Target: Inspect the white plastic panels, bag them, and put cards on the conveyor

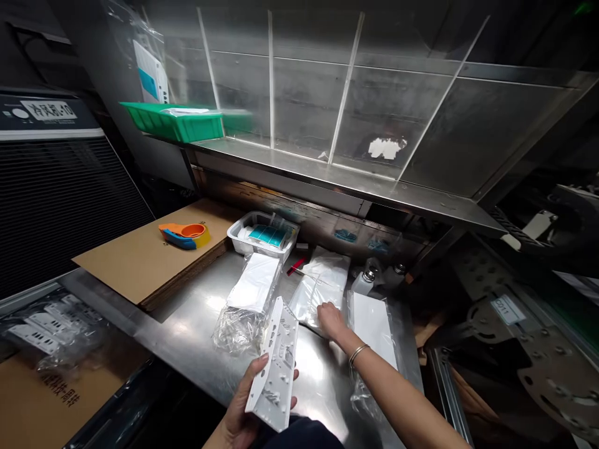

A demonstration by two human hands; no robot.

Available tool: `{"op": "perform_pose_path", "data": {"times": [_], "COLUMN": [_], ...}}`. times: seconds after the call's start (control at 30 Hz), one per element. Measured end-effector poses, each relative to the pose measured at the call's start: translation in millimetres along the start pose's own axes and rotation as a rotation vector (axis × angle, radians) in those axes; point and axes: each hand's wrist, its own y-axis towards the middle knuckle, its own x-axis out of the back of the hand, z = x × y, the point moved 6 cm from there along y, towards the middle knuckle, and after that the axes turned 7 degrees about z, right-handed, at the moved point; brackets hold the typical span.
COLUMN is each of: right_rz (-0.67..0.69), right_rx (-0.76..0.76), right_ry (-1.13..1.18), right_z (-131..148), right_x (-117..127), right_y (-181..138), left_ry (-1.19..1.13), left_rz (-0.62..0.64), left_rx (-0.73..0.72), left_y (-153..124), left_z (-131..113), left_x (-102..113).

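A long white plastic housing [279,368], with ribs and small posts on its inner face, is tilted upright in my left hand [241,405]. The thumb lies on its left edge and the fingertips show past its right edge. My right hand [331,319] is closed at the near right edge of a stack of clear plastic bags [311,293], fingers pinching the film. Left of the stack, a bagged white part [255,284] lies on the metal table. Another bagged white part [373,321] lies under and beside my right forearm.
Behind are a white basket [234,234] with teal-labelled packets, a red tool [296,266] and a pump bottle [363,282]. An orange-and-blue tape dispenser [186,236] sits on stacked cardboard [140,262] at left. A metal shelf [299,171] with a green tray [187,128] crosses above.
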Motion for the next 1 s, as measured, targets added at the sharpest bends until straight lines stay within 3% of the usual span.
{"op": "perform_pose_path", "data": {"times": [0.1, 0.2, 0.33, 0.47, 0.6, 0.67, 0.73, 0.87, 1.0], "right_rz": [0.030, 0.007, -0.199, -0.425, -0.533, -0.567, -0.584, -0.555, -0.547], "right_rx": [-0.051, -0.059, -0.042, -0.027, 0.013, 0.068, 0.152, 0.330, 0.408], "right_ry": [0.296, 0.587, 0.913, 1.090, 1.109, 1.067, 0.990, 0.810, 0.703], "right_z": [-26, -41, -52, -57, -51, -44, -34, -8, 25], "right_x": [-1, 2, 22, 46, 62, 71, 79, 84, 88], "right_y": [14, 23, 27, 29, 21, 10, -6, -40, -70], "left_ry": [0.124, 0.291, 0.451, 0.534, 0.529, 0.577, 0.543, 0.120, -0.217], "left_rz": [0.009, -0.020, -0.046, 0.046, 0.250, 0.263, 0.223, 0.339, 0.390], "left_rx": [-0.051, -0.010, 0.016, -0.050, -0.145, -0.135, -0.037, 0.168, 0.041], "left_y": [15, 46, 82, 84, 80, 84, 89, 84, 73], "left_z": [-8, -7, -6, -13, -22, -24, -23, -10, -17], "left_x": [-17, -30, -34, -38, -61, -74, -83, -104, -102]}}
